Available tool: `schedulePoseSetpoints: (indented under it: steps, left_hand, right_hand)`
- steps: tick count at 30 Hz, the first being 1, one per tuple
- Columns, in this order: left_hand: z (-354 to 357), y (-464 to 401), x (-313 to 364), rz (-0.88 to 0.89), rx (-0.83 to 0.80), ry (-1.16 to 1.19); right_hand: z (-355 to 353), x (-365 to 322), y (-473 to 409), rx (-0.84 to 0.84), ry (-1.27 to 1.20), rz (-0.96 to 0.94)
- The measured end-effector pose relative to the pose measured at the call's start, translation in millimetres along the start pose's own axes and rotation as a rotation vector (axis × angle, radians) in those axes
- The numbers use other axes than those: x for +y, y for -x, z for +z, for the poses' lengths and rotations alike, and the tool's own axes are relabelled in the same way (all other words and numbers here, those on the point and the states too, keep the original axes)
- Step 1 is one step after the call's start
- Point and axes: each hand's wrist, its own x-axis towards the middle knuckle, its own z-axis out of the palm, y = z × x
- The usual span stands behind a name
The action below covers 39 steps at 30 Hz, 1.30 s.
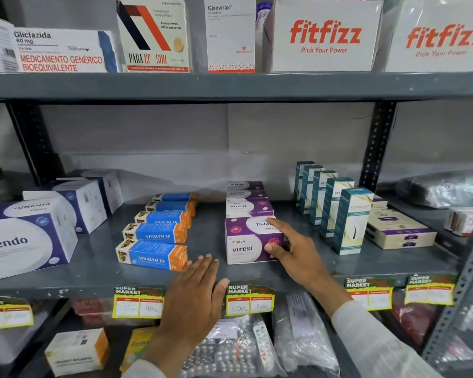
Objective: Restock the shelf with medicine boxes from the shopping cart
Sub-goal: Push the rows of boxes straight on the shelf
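Shelf: a grey metal shelf board (99, 268) carries the medicine boxes in rows running from its front edge to the back wall.
Right hand: the right hand (298, 251) rests on the front purple-and-white "viresi" cardboard box (247, 242); the forefinger lies along the box's top face, the thumb presses its front face near the right corner, and the other fingers curl round its right end, so the box is lightly grasped.
Task box: that purple-and-white box stands near the shelf's front edge, at the head of a row of like purple boxes (247, 201) touching behind it.
Left hand: the left hand (194, 296) is flat and released, palm down, fingers straight and together, over the shelf's front edge, holding nothing.
Left neighbours: a row of blue-and-orange "Vivalyn EF" cartons (155, 236) lies just beside the left fingertips.
Right neighbours: tall teal-and-white upright cartons (348, 222) stand in a row right of the purple box.
Front edge: a yellow "Super Market" price tag (250, 301) hangs between the two wrists.
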Motion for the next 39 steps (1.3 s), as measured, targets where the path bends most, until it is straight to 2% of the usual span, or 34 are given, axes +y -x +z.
schedulePoseSetpoints:
  steps: [8,15,19,22,24,26,29,31,33,36,39]
  left_hand:
    - [3,2,0,-0.012,0.017,0.026]
    - [3,2,3,-0.029,0.034,0.050]
    - [1,2,3,-0.030,0.021,0.071]
    - [-10,3,1,0.000,0.010,0.138]
    - [-26,8,-8,-0.004,0.056,0.225]
    - [-44,20,-27,-0.037,0.137,0.266]
    - [-68,38,-77,-0.072,0.231,0.207]
    - [-80,47,-120,-0.136,0.207,0.130]
    - [-86,52,-162,-0.231,0.150,0.048]
    - [-87,50,-210,-0.294,0.076,-0.050]
    - [-82,44,-232,-0.225,0.049,-0.060]
  right_hand:
    - [3,1,5,0.080,0.121,-0.025]
    - [6,1,6,0.042,0.235,-0.066]
    - [5,-2,7,0.048,0.244,-0.054]
    - [2,-6,9,0.055,0.157,-0.015]
    - [2,-11,13,0.106,0.104,-0.001]
    - [6,-21,22,0.249,0.148,-0.044]
    - [22,-48,36,0.470,0.205,-0.244]
    - [43,-71,36,0.410,0.179,-0.355]
    - [72,-93,27,0.239,0.175,-0.380]
    - [119,-116,9,0.050,0.249,-0.302]
    - [151,-121,-4,-0.062,0.244,-0.148]
